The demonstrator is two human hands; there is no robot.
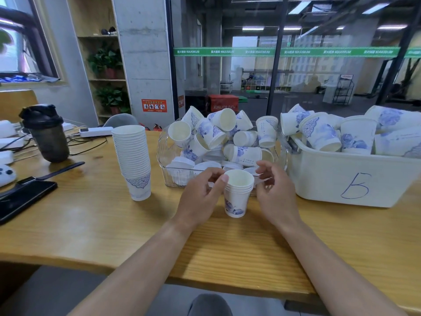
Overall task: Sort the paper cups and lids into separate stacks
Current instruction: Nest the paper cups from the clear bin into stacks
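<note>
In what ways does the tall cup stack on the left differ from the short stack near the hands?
The tall stack holds many more cups than the short stack. The tall stack stands alone, untouched; the left hand touches the short stack's rim. Both stand upright on the table, white with blue print.

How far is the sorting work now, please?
Done: one tall stack stands on the table. In hand: the left hand holds a short stack; right hand beside it. Left: loose cups and lids in the clear bin, more cups in the white bin.
</note>
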